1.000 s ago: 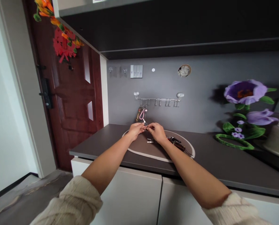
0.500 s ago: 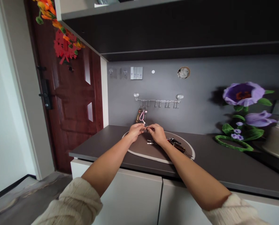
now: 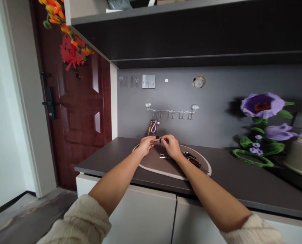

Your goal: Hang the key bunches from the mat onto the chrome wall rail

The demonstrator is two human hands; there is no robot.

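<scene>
My left hand [image 3: 146,144] and my right hand [image 3: 171,145] meet over a brown oval mat [image 3: 153,162] on the dark countertop [image 3: 110,152]. Both pinch a small dark key piece [image 3: 158,138] between their fingertips, just above the mat. Loose keys [image 3: 162,156] lie on the mat below my right hand, and a bunch of keys with a dark fob [image 3: 191,157] lies right of my wrist. On the wall behind, a metal hook rail [image 3: 171,110] carries a pink loop keychain [image 3: 154,126] and a brown tag.
A dark red door [image 3: 77,112] with a black handle [image 3: 50,103] stands at the left. A purple fabric flower decoration [image 3: 264,125] sits at the right of the counter, with a pale container [image 3: 299,152] beyond. White cabinet doors [image 3: 143,213] are below; a dark cabinet hangs overhead.
Both hands have stayed pinched together over the mat and risen slightly. The view has tilted a little, so the rail and counter sit lower in frame.
</scene>
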